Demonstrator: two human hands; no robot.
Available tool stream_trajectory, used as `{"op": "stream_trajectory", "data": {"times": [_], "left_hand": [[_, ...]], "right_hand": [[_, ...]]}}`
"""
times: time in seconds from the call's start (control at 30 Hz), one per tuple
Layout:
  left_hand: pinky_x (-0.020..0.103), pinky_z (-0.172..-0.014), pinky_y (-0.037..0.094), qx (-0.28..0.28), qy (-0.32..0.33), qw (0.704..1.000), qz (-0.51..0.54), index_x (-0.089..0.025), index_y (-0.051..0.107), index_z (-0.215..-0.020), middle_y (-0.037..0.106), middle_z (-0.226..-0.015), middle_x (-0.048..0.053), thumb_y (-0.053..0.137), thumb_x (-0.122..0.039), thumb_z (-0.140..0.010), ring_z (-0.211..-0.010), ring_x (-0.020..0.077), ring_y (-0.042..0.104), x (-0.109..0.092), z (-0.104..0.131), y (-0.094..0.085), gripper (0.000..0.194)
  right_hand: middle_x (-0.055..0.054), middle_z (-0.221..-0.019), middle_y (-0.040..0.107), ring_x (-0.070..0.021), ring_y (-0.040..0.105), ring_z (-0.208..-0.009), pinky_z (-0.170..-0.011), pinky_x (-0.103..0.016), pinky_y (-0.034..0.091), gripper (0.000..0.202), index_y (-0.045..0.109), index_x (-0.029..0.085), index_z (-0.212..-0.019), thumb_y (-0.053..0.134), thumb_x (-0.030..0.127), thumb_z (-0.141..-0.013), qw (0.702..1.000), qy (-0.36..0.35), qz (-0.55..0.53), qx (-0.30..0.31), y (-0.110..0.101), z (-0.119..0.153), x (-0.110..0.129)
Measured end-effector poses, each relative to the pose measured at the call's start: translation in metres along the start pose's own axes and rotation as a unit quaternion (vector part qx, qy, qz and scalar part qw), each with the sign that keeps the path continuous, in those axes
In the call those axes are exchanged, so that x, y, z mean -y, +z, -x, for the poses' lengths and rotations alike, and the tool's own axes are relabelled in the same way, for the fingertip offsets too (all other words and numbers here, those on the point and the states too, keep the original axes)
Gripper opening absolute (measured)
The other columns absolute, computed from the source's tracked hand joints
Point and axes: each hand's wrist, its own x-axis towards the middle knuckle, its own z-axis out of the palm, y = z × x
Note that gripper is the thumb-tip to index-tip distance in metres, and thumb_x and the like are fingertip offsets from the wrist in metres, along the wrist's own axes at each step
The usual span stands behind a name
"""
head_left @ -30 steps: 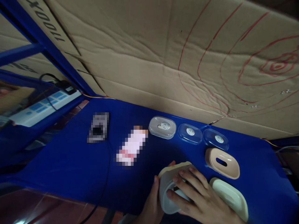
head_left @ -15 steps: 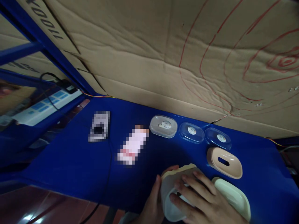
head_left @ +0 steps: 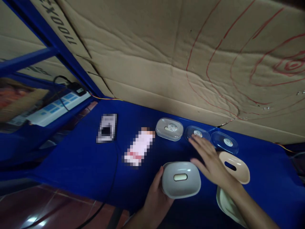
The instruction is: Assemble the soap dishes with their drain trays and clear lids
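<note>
My left hand [head_left: 158,197] is wrapped round the left side of a grey oval dish [head_left: 181,187] with a slot in its middle, through which something pale shows. My right hand [head_left: 208,156] has its fingers spread over the near part of a clear lid [head_left: 189,129] bearing a round label; whether they touch it is not plain. A second clear lid [head_left: 220,144] lies to the right. Behind my right wrist rests a peach slotted dish [head_left: 241,168], and my forearm partly covers a pale green dish [head_left: 226,206].
A lidded grey container [head_left: 164,133] sits at the table's back, beside a blurred-out pink item [head_left: 141,144]. Further left lie a pixelated dark-edged object [head_left: 108,127] and a black cable [head_left: 113,181]. Cardboard [head_left: 143,47] walls the back; a power strip [head_left: 57,109] is on the left.
My right hand has left the grey dish and moved up and forward to the clear lid. The dish in my left hand has turned, its slotted face now towards the camera.
</note>
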Motion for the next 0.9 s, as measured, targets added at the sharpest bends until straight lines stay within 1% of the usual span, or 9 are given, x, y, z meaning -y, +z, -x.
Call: {"op": "stream_trajectory", "data": {"times": [0.07,0.17,0.27,0.37,0.47,0.53,0.67,0.73,0.9], "left_hand": [[0.039,-0.116,0.042,-0.022,-0.010,1.000,0.007,-0.024,0.077,-0.115,0.081,-0.117,0.001,0.056,-0.043,-0.101,-0.117,0.0221,0.071,-0.003,-0.001,0.003,0.032],[0.039,-0.110,0.047,-0.048,-0.011,0.999,0.013,-0.023,0.076,-0.117,0.081,-0.117,0.003,0.057,-0.042,-0.100,-0.114,0.0229,0.073,-0.007,0.000,0.008,0.031],[0.040,-0.111,0.047,-0.073,-0.002,0.997,0.021,-0.025,0.075,-0.117,0.081,-0.118,0.002,0.058,-0.038,-0.100,-0.114,0.0224,0.073,-0.008,-0.001,0.009,0.027],[0.041,-0.115,0.044,-0.074,-0.006,0.997,0.033,-0.022,0.074,-0.120,0.080,-0.121,0.003,0.057,-0.040,-0.101,-0.119,0.0239,0.071,-0.007,-0.005,0.007,0.031],[0.042,-0.118,0.041,-0.063,-0.001,0.998,0.030,-0.023,0.075,-0.118,0.081,-0.120,0.002,0.056,-0.041,-0.102,-0.123,0.0244,0.069,-0.007,-0.008,0.007,0.031],[0.043,-0.120,0.040,-0.046,0.003,0.999,0.007,-0.024,0.075,-0.119,0.080,-0.122,0.001,0.055,-0.043,-0.102,-0.126,0.0246,0.067,-0.006,-0.009,0.009,0.032],[0.042,-0.123,0.035,0.020,-0.014,0.998,-0.058,-0.017,0.067,-0.133,0.074,-0.133,0.008,0.047,-0.055,-0.103,-0.135,0.0266,0.059,-0.005,-0.005,0.017,0.052],[0.040,-0.124,0.032,0.040,-0.020,0.996,-0.072,-0.015,0.066,-0.136,0.074,-0.134,0.009,0.044,-0.058,-0.102,-0.138,0.0268,0.056,-0.004,-0.003,0.021,0.059],[0.039,-0.125,0.029,0.015,-0.018,0.997,-0.078,-0.016,0.070,-0.130,0.076,-0.129,0.008,0.043,-0.057,-0.103,-0.138,0.0264,0.057,-0.001,0.001,0.024,0.057]], "right_hand": [[-0.012,-0.169,0.028,-0.0356,0.022,-0.157,-0.123,-0.061,0.025,0.071,0.024,0.027,-0.164,0.050,0.053,-0.104,0.996,0.075,0.038,0.002,0.009,-0.009,-0.027],[-0.014,-0.162,0.040,-0.0425,0.035,-0.149,-0.112,-0.065,0.036,0.072,0.034,0.032,-0.161,0.060,0.055,-0.098,0.994,0.094,0.055,0.024,0.017,-0.017,-0.053],[-0.015,-0.148,0.052,-0.0420,0.048,-0.137,-0.103,-0.066,0.043,0.068,0.042,0.036,-0.155,0.064,0.057,-0.094,0.993,0.105,0.052,0.018,0.018,-0.019,-0.062],[-0.015,-0.140,0.052,-0.0383,0.053,-0.131,-0.099,-0.061,0.048,0.065,0.046,0.034,-0.152,0.065,0.056,-0.094,0.993,0.111,0.040,0.014,0.012,-0.017,-0.062],[-0.016,-0.141,0.049,-0.0345,0.055,-0.129,-0.100,-0.054,0.050,0.059,0.048,0.030,-0.150,0.061,0.053,-0.097,0.993,0.115,0.033,-0.001,-0.004,-0.011,-0.046],[-0.015,-0.146,0.046,-0.0343,0.050,-0.135,-0.106,-0.053,0.047,0.061,0.047,0.030,-0.151,0.063,0.053,-0.097,0.995,0.093,0.020,-0.017,-0.017,-0.003,-0.022],[-0.011,-0.156,0.041,-0.0343,0.044,-0.140,-0.109,-0.052,0.045,0.068,0.044,0.034,-0.154,0.070,0.048,-0.093,0.999,-0.030,-0.040,0.015,-0.033,0.016,0.037],[-0.011,-0.157,0.041,-0.0347,0.043,-0.141,-0.110,-0.054,0.045,0.070,0.044,0.034,-0.154,0.072,0.043,-0.091,0.996,-0.066,-0.052,0.031,-0.033,0.023,0.055],[-0.014,-0.153,0.044,-0.0361,0.042,-0.140,-0.109,-0.057,0.045,0.070,0.048,0.030,-0.152,0.075,0.038,-0.089,0.995,-0.082,-0.058,-0.001,-0.018,0.028,0.057]]}}
